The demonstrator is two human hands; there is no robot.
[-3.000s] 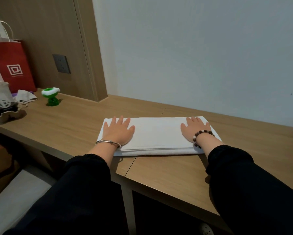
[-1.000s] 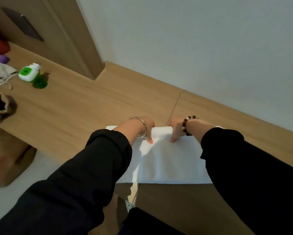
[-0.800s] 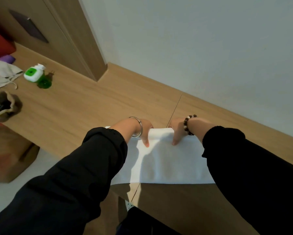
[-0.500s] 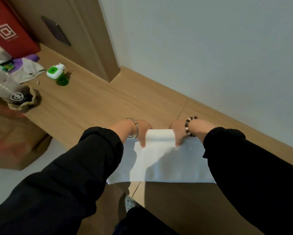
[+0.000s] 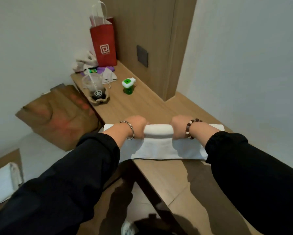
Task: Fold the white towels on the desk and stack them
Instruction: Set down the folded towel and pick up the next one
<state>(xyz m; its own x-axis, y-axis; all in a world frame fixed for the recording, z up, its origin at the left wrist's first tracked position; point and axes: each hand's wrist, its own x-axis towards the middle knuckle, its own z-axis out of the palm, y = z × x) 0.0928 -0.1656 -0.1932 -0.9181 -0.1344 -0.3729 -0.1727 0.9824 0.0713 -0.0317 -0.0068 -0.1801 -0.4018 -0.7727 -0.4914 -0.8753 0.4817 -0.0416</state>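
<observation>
A white towel (image 5: pixel 159 148) lies across the wooden desk (image 5: pixel 142 106), its near edge hanging past the desk's front edge. Its far part is bunched into a thick roll (image 5: pixel 158 130). My left hand (image 5: pixel 137 127), with a silver bangle on the wrist, grips the left end of that roll. My right hand (image 5: pixel 178 127), with a bead bracelet, grips the right end. Both hands have their fingers curled over the towel. The towel's far corners stick out to the left and right behind my wrists.
At the desk's far left stand a red paper bag (image 5: pixel 104 43), a plastic cup with a straw (image 5: pixel 95 89), crumpled cloths (image 5: pixel 84 61) and a green and white bottle (image 5: pixel 128 85). A brown paper bag (image 5: pixel 57 116) sits on the floor to the left. Walls close off the back.
Three seconds ago both palms lay flat on the folded towel. Since then my hands moved together and curled round its far edge, lifting it into a roll. The view swung left.
</observation>
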